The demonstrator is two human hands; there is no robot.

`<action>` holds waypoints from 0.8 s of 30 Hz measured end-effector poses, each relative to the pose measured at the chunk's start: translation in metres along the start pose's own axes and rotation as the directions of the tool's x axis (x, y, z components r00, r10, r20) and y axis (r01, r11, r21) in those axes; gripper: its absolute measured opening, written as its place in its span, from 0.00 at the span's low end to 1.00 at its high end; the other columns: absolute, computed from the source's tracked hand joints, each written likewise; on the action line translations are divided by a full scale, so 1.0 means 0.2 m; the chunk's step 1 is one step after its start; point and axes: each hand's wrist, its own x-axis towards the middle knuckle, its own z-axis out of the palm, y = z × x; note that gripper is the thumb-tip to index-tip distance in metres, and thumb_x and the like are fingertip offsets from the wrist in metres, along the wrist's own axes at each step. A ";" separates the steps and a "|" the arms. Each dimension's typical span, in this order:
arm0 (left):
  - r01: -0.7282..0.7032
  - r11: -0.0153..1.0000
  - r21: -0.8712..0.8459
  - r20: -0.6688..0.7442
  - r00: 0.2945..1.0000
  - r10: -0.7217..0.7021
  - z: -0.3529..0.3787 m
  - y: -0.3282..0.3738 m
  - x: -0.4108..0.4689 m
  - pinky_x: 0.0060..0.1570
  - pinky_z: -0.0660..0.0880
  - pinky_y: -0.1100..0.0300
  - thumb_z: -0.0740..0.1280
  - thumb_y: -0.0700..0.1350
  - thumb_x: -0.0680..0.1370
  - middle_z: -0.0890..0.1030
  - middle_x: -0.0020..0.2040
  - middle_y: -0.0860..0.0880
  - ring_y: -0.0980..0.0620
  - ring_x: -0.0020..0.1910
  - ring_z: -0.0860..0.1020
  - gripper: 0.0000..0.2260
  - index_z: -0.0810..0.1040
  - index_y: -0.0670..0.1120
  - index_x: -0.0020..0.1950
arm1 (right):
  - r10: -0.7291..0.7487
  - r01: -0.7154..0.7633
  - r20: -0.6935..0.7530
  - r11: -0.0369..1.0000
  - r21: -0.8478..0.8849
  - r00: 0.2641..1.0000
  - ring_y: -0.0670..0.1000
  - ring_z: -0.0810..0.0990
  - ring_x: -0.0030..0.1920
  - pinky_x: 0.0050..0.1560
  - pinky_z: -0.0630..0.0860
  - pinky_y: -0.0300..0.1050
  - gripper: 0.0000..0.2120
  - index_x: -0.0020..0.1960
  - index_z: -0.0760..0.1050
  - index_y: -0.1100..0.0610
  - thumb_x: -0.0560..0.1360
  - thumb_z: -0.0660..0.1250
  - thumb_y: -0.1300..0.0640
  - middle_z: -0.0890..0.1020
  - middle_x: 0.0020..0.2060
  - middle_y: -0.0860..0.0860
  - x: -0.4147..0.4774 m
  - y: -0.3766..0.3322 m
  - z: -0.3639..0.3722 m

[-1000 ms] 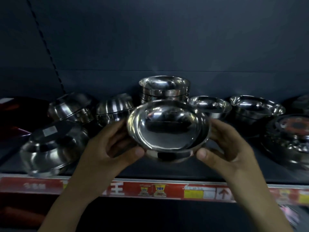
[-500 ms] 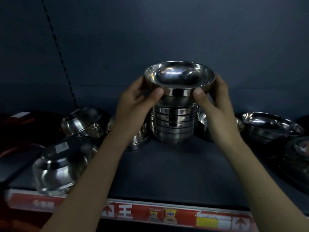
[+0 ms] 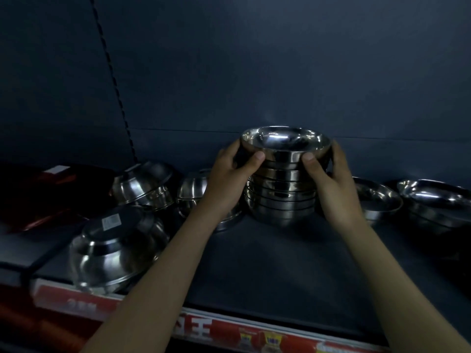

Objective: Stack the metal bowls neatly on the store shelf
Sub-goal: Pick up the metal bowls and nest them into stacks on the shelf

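Dark shelf point(image 3: 254, 271): top bowl point(image 3: 285, 142) in grip between left hand point(image 3: 229, 179) and right hand point(image 3: 331, 184).

Back panel point(image 3: 280, 72): dark blue-grey sheet, plain, with one horizontal seam point(image 3: 183, 130) low across it. Slotted upright point(image 3: 112, 70) at left, running from the top edge down to the shelf point(image 3: 267, 271). Shelf deck dark grey, matte. Front edge carries a red price strip point(image 3: 224, 332) with white characters and small yellow labels; print blurred, not legible. Lighting dim, with a faint paler patch high on the panel.
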 end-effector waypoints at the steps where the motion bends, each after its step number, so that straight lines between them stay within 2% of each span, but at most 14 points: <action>1: 0.006 1.000 0.002 0.004 1.000 -0.006 0.00 -0.01 0.00 0.69 0.71 0.47 0.70 0.63 0.71 0.78 0.65 0.47 0.52 0.66 0.76 0.22 0.78 0.60 0.64 | -0.002 0.002 -0.004 1.000 0.000 1.000 0.39 0.77 0.63 0.69 0.72 0.54 0.15 0.63 0.72 0.36 0.78 0.67 0.44 0.80 0.60 0.35 0.00 0.00 0.00; 4: 0.008 1.000 0.009 0.026 1.000 -0.009 0.01 -0.03 -0.01 0.68 0.71 0.48 0.69 0.62 0.72 0.78 0.65 0.47 0.53 0.65 0.77 0.21 0.78 0.59 0.64 | 0.001 -0.002 -0.021 1.000 -0.011 1.000 0.40 0.76 0.64 0.68 0.72 0.49 0.14 0.59 0.71 0.30 0.77 0.68 0.43 0.78 0.60 0.34 -0.02 0.02 -0.01; 6: 0.005 1.000 0.012 0.040 0.999 -0.005 0.02 -0.04 -0.03 0.68 0.71 0.48 0.69 0.62 0.72 0.77 0.65 0.46 0.53 0.65 0.77 0.21 0.78 0.58 0.64 | 0.010 -0.011 -0.034 1.000 -0.020 0.999 0.33 0.75 0.62 0.65 0.71 0.36 0.14 0.56 0.71 0.28 0.77 0.69 0.45 0.77 0.57 0.28 -0.04 0.04 -0.01; 8: -0.001 1.000 0.003 0.045 0.999 0.001 0.02 -0.05 -0.04 0.69 0.72 0.50 0.68 0.60 0.73 0.77 0.65 0.47 0.55 0.64 0.77 0.21 0.78 0.57 0.65 | 0.014 -0.015 -0.048 1.000 -0.028 0.999 0.29 0.73 0.61 0.60 0.68 0.27 0.15 0.57 0.70 0.30 0.78 0.69 0.47 0.76 0.56 0.27 -0.05 0.05 0.00; 11: -0.010 1.000 -0.007 0.055 0.998 0.011 0.02 -0.06 -0.03 0.69 0.72 0.51 0.68 0.59 0.74 0.77 0.66 0.47 0.57 0.64 0.77 0.22 0.77 0.55 0.66 | 0.008 -0.010 -0.077 0.999 -0.032 0.997 0.28 0.71 0.61 0.60 0.67 0.25 0.17 0.62 0.69 0.34 0.77 0.69 0.48 0.75 0.58 0.29 -0.05 0.07 0.00; 15: 0.000 1.000 0.025 0.065 0.998 -0.002 0.01 -0.08 -0.02 0.69 0.71 0.47 0.66 0.61 0.75 0.78 0.65 0.49 0.55 0.66 0.76 0.19 0.77 0.59 0.64 | 0.012 -0.017 -0.099 0.999 -0.043 0.995 0.27 0.70 0.62 0.56 0.65 0.20 0.23 0.67 0.67 0.40 0.75 0.70 0.44 0.73 0.61 0.31 -0.06 0.07 0.01; 17: 0.002 1.000 0.031 0.073 0.997 -0.004 0.01 -0.08 -0.03 0.69 0.70 0.47 0.66 0.62 0.75 0.78 0.65 0.50 0.55 0.66 0.76 0.18 0.77 0.60 0.64 | 0.028 -0.035 -0.109 0.998 -0.060 0.994 0.31 0.71 0.63 0.58 0.66 0.22 0.26 0.69 0.67 0.42 0.73 0.70 0.41 0.74 0.63 0.35 -0.07 0.07 0.01; 19: 0.005 0.999 0.039 0.088 0.996 -0.009 0.01 -0.08 -0.02 0.69 0.70 0.46 0.65 0.62 0.75 0.78 0.66 0.50 0.55 0.66 0.76 0.19 0.77 0.59 0.64 | 0.044 -0.054 -0.111 0.995 -0.082 0.993 0.37 0.72 0.65 0.61 0.67 0.28 0.27 0.71 0.67 0.44 0.75 0.70 0.42 0.74 0.65 0.39 -0.07 0.07 0.01; 21: 0.026 0.998 0.058 0.100 0.995 -0.031 0.01 -0.07 -0.02 0.70 0.70 0.46 0.65 0.64 0.74 0.78 0.66 0.50 0.54 0.66 0.76 0.20 0.77 0.60 0.64 | 0.048 -0.061 -0.117 0.992 -0.111 0.992 0.38 0.72 0.66 0.64 0.68 0.34 0.27 0.71 0.67 0.45 0.75 0.70 0.42 0.74 0.65 0.40 -0.07 0.06 0.00; 24: 0.066 0.989 0.130 0.079 0.994 -0.076 0.00 -0.05 -0.04 0.71 0.68 0.47 0.64 0.70 0.71 0.73 0.71 0.52 0.55 0.69 0.73 0.30 0.70 0.60 0.71 | 0.096 -0.137 -0.251 0.979 -0.152 0.963 0.45 0.67 0.72 0.73 0.66 0.48 0.33 0.77 0.62 0.52 0.77 0.69 0.44 0.68 0.73 0.47 -0.10 0.02 0.04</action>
